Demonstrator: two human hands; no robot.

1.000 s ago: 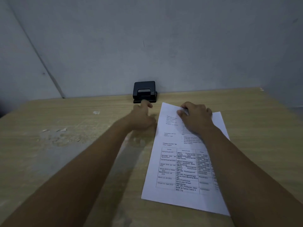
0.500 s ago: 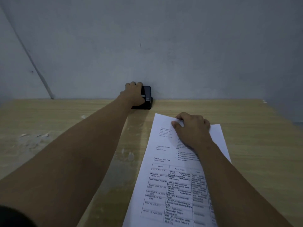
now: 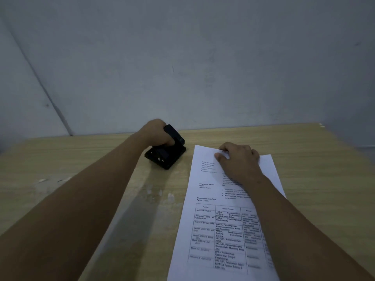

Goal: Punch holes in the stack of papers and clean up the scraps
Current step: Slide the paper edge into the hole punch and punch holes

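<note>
A black hole punch point(image 3: 165, 154) is tilted above the wooden table near the back wall, its underside turned toward me. My left hand point(image 3: 157, 131) grips its handle from the left. A white stack of printed papers point(image 3: 215, 224) lies on the table to the right, running toward the bottom edge of the view. My right hand point(image 3: 238, 160) rests flat on the top part of the stack, fingers spread, pressing it down. The punch and the papers are apart.
The wooden table point(image 3: 101, 159) meets a grey wall along its far edge. A few small white scraps point(image 3: 43, 181) lie on a pale scuffed patch at the left. The table's right corner point(image 3: 320, 125) shows at the back right.
My left hand reached the punch, closed on it, then pulled it off the wall side and tipped it toward me. My right hand stayed on the papers.
</note>
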